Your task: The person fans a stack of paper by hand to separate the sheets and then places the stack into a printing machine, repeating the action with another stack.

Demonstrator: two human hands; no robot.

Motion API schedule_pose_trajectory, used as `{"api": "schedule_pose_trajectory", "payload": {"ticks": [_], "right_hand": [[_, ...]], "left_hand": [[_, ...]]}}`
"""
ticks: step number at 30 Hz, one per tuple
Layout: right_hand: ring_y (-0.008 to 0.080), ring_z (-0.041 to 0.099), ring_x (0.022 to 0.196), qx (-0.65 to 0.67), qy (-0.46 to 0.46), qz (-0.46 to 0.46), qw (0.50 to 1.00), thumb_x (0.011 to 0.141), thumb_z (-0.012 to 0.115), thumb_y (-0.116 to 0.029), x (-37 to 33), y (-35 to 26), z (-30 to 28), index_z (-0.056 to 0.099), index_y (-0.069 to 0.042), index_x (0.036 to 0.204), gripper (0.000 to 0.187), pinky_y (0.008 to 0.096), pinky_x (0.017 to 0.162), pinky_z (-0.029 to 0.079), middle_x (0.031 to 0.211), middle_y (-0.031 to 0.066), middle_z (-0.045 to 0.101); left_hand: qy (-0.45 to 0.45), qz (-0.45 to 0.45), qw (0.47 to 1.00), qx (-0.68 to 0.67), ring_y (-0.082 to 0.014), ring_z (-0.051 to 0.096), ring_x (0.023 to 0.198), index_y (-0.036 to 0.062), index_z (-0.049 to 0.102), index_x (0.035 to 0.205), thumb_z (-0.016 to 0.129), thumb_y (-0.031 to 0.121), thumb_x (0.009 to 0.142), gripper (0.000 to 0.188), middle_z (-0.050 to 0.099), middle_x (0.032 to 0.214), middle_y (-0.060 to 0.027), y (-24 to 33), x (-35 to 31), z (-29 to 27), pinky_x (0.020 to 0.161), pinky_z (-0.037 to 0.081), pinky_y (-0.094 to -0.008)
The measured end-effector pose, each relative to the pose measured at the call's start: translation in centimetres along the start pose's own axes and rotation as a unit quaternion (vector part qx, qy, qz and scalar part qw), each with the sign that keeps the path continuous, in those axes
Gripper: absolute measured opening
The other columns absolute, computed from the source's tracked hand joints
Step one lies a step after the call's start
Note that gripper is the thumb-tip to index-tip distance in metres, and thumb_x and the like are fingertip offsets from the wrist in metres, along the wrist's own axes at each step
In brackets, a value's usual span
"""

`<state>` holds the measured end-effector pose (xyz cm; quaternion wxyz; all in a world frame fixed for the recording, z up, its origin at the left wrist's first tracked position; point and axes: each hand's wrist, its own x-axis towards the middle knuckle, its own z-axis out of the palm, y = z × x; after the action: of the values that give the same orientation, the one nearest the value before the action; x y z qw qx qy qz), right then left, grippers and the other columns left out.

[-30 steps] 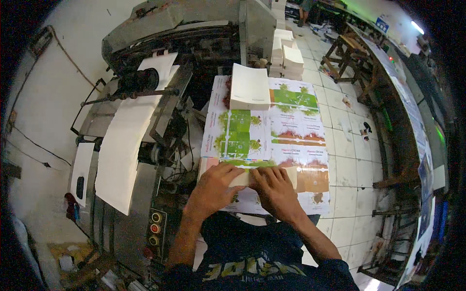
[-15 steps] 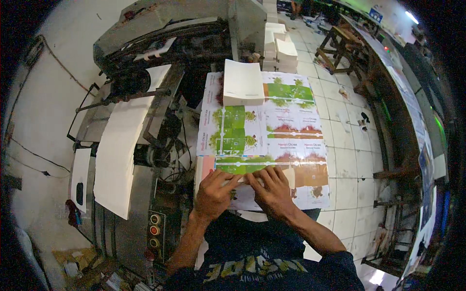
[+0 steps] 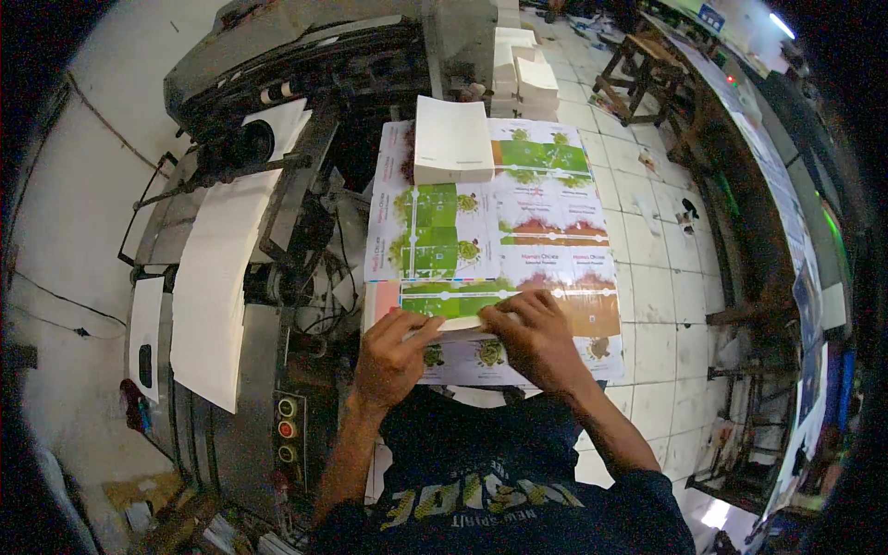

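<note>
Close to my body, a thin bundle of pale paper [image 3: 462, 324] spans the gap between my hands, its light edge showing. My left hand [image 3: 392, 356] pinches the bundle's left end, fingers curled in and thumb tucked close. At the other end, my right hand [image 3: 532, 335] grips it with bent fingers, hiding much of that side. Both hands are just above a table top covered with printed sheets [image 3: 555, 217] in green, brown and white. On its far part stands a neat stack of white paper [image 3: 450, 139].
A grey machine [image 3: 324, 69] stands at the left and back, with a long fanned row of white paper [image 3: 215, 296] on its bed and a button panel [image 3: 288, 429]. More paper stacks [image 3: 535, 79] rise behind the table. At right are a tiled floor [image 3: 652, 305] and a wooden stool [image 3: 638, 69].
My hands have moved slightly apart, and the paper's pale edge now shows more between them. The whole view has shifted a little, so the table sits higher and further left.
</note>
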<state>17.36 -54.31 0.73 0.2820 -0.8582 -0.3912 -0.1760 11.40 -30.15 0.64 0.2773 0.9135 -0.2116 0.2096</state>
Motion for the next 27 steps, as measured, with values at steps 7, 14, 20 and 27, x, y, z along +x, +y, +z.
{"api": "schedule_pose_trajectory", "payload": {"ticks": [7,14,20,27], "right_hand": [[0.0282,0.059,0.083,0.011,0.020,0.010,1.000,0.074,0.065,0.007,-0.7,0.4,-0.6,0.065,-0.007,0.102,0.031,0.0406,0.076,0.050,0.090,0.0100,0.063],[0.0353,0.060,0.095,0.078,-0.048,0.062,0.994,0.075,0.067,0.000,-0.8,2.2,-2.5,0.064,-0.008,0.108,0.034,0.0451,0.083,0.051,0.098,0.0138,0.063],[0.0349,0.061,0.089,0.044,-0.017,0.027,0.999,0.077,0.063,0.003,-1.0,3.1,-3.0,0.063,-0.008,0.105,0.030,0.0447,0.076,0.052,0.095,0.0141,0.062],[0.0333,0.061,0.088,0.105,-0.025,0.037,0.993,0.077,0.063,0.004,-1.3,3.5,-2.1,0.064,-0.008,0.109,0.034,0.0424,0.074,0.052,0.096,0.0148,0.061]], "left_hand": [[0.014,-0.078,0.996,0.032,-0.0297,0.063,0.081,0.0042,0.073,0.106,0.071,-0.003,0.075,0.031,0.065,0.088,-0.0123,-0.3,-2.0,-2.3,0.073,0.053,-0.0399],[0.000,-0.082,0.995,0.064,-0.0282,0.063,0.077,0.0063,0.074,0.105,0.070,-0.003,0.075,0.032,0.063,0.081,-0.0104,-0.7,-2.7,-3.6,0.067,0.052,-0.0384],[0.031,-0.129,0.991,-0.002,-0.0265,0.063,0.073,0.0064,0.076,0.101,0.072,-0.003,0.076,0.027,0.063,0.077,-0.0111,-0.4,-2.2,-3.8,0.067,0.052,-0.0367],[-0.025,-0.156,0.987,0.014,-0.0282,0.064,0.075,0.0045,0.073,0.104,0.075,0.004,0.077,0.026,0.065,0.079,-0.0123,0.1,-1.9,-6.1,0.068,0.052,-0.0373]]}}
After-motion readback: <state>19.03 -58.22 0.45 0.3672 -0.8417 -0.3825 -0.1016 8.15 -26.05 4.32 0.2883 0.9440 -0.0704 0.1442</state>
